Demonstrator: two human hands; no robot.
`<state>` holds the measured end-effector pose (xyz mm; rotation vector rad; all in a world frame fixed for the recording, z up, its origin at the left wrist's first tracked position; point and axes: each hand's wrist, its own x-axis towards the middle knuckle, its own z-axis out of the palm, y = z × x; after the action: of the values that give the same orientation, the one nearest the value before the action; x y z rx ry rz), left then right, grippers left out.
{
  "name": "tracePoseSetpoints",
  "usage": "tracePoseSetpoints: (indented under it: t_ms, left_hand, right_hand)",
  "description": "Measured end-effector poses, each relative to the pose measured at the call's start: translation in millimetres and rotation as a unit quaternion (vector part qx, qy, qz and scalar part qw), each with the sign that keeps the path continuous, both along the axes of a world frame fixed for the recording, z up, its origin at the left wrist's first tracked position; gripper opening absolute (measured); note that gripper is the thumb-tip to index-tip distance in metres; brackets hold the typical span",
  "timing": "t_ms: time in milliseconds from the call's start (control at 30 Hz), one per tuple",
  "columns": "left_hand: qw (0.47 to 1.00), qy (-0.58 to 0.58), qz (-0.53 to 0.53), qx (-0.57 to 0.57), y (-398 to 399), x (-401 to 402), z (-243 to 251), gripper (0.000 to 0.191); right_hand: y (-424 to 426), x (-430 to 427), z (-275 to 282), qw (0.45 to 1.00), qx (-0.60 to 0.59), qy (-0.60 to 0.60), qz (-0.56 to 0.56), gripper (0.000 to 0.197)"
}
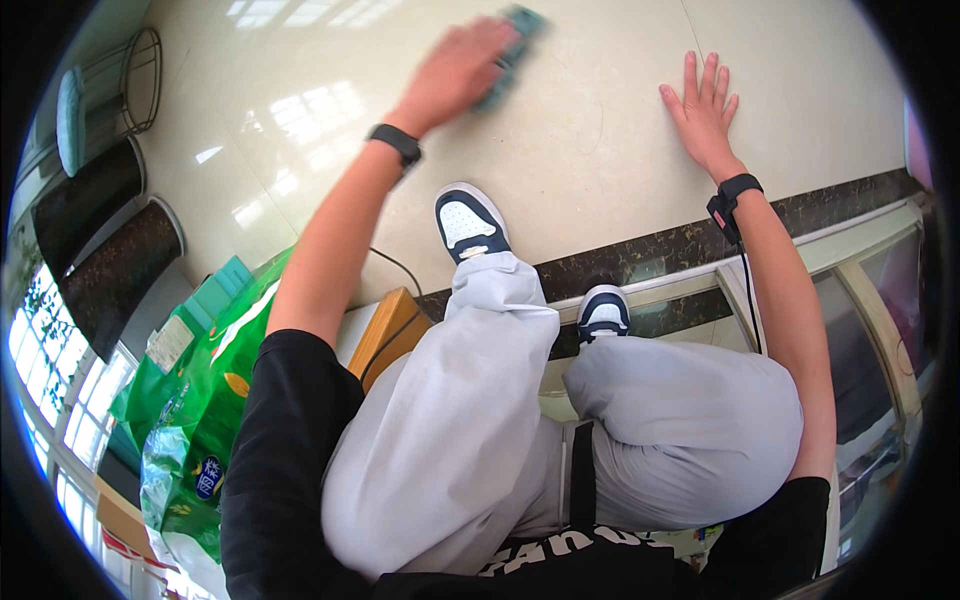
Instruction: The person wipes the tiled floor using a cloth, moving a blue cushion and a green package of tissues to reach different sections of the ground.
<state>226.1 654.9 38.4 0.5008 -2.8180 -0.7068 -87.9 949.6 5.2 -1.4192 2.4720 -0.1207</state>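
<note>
Shiny beige floor tiles (592, 172) lie before me. At the upper middle my left hand (461, 75) is on a green cloth (523, 30), pressed to the floor; hand and cloth are blurred, and the fingertips are partly lost against the cloth. To the right, my right hand (705, 116) rests palm down on the tiles with its fingers spread and nothing in it. Each wrist bears a black band. A few small dark specks and what looks like a thin hair or faint mark show on the tiles between my hands.
A dark marbled strip (660, 244) and a pale door frame (660, 289) run across at my feet. A wooden box or board (390, 330), a black cable and a green plastic package (225, 390) are at the left. Dark chairs (124, 262) stand beyond, near a wire-framed stand (141, 81).
</note>
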Motion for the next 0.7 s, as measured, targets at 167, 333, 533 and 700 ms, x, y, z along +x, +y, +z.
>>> tracePoseSetpoints:
  t_ms: [167, 333, 533, 700]
  left_hand:
    - [0.982, -0.090, 0.167, 0.015, -27, 5, -6, 0.061]
    - [0.999, 0.018, 0.016, 0.046, 61, -58, -18, 0.063]
    - [0.885, -0.047, -0.410, 0.216, 239, -80, 4, 0.071]
    - [0.859, 0.002, -0.510, 0.053, 232, -77, -1, 0.055]
  right_hand:
    - [-1, 2, -4, 1.000, -0.017, 0.013, 0.001, 0.079]
    - [1, 3, -6, 0.998, -0.028, 0.058, 0.003, 0.075]
    - [52, -23, 11, 0.978, -0.186, 0.042, -0.081, 0.062]
    - [85, -35, -13, 0.962, -0.119, 0.131, -0.209, 0.063]
